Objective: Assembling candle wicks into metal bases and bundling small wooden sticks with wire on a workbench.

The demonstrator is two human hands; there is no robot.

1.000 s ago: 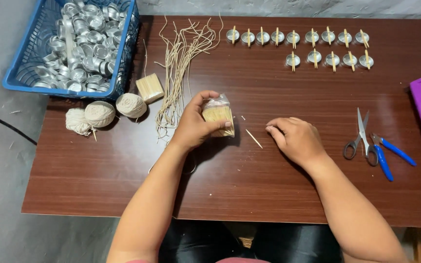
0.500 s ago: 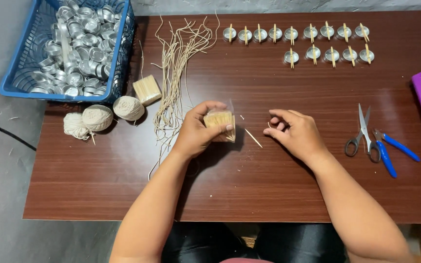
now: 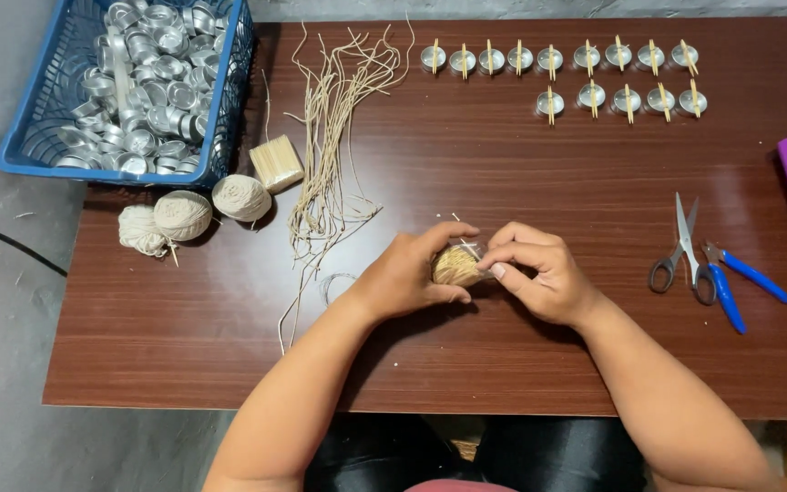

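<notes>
The left hand [image 3: 409, 273] wraps around a bundle of thin wooden sticks [image 3: 456, 265] in a clear wrapper, fingers curled over its top and thumb beneath, holding it just above the middle of the brown counter [image 3: 503, 173]. The right hand [image 3: 539, 273] meets the bundle from the other side, thumb and fingertips pressed together at the wrapper's end. Left of the bundle lies a loose sheaf of pale strings [image 3: 330, 155], and beyond it a second block of sticks [image 3: 276, 163], three balls of twine [image 3: 195, 210] and a blue basket [image 3: 38, 137] of small metal cups. Behind the bundle stand two rows of cups [image 3: 585, 77] with sticks laid across them. Right of the bundle lie scissors [image 3: 680, 251] and blue-handled pliers [image 3: 735, 278].
</notes>
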